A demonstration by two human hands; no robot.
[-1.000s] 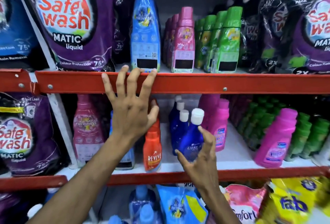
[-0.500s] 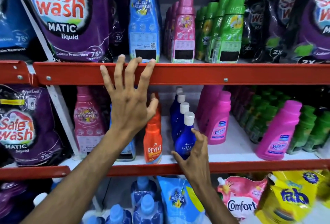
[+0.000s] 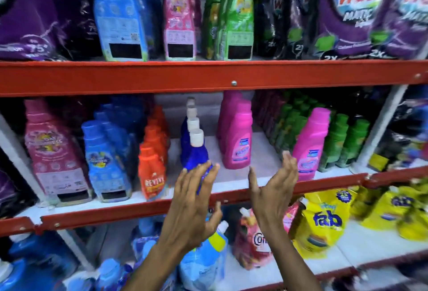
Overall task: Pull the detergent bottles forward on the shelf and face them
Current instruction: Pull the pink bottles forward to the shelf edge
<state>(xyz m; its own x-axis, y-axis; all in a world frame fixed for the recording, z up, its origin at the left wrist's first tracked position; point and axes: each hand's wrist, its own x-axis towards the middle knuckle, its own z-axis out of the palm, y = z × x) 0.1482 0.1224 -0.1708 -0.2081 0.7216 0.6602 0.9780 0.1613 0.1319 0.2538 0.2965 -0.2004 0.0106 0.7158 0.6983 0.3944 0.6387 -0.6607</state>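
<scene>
My left hand (image 3: 192,200) is spread, fingers (image 3: 209,171) loose and extended, their tips in front of the lower body of the front dark blue bottle (image 3: 194,154); I cannot tell whether they touch it. My right hand (image 3: 273,188) is open too, palm turned inward, fingers pointing up, holding nothing, in front of the bare gap at the middle shelf's front edge (image 3: 139,209).

The dark blue bottle has a white cap and heads a row of the same running back toward the shelf's rear; its label is hidden by my hand. Just left of it at the front edge stands an orange bottle (image 3: 151,174) reading "REVIVE". Further left are a light blue bottle (image 3: 105,163) and a pink one (image 3: 54,154), their writing too blurred to read. To the right, a magenta bottle (image 3: 237,142) sits set back from the edge, and another magenta bottle (image 3: 309,144) stands just beyond my right fingertips, with green bottles (image 3: 342,142) behind it.

Above, purple pouches (image 3: 354,10) read "Safe wash". Below, a yellow pouch (image 3: 324,218) reads "fab".
</scene>
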